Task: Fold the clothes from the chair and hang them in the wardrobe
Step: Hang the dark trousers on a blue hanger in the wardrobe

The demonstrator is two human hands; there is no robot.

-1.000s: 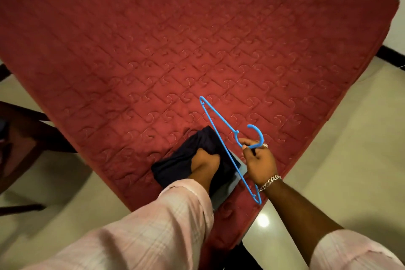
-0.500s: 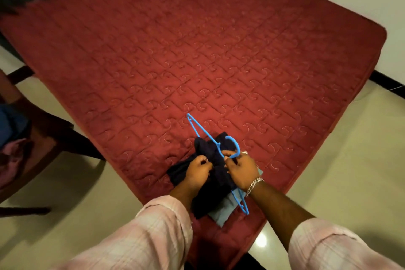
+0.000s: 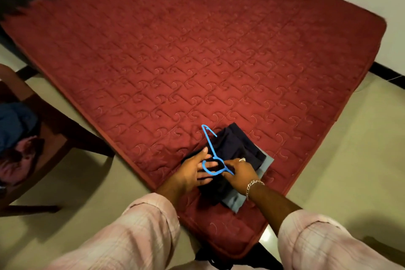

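On the near corner of the quilted red mattress (image 3: 197, 50) lies a folded dark navy garment (image 3: 236, 144) w/ a light grey-blue cloth (image 3: 266, 163) under it, and a thin blue plastic hanger (image 3: 210, 144) slants across the dark fabric. Left hand (image 3: 192, 171) lies flat, fingers spread, on the garment's left edge by the hanger's hook; right hand (image 3: 240, 172), w/ ring & chain bracelet, pinches the hanger just below the hook. At far left a dark wooden chair (image 3: 54, 129) holds a heap of blue & reddish clothes (image 3: 15, 138).
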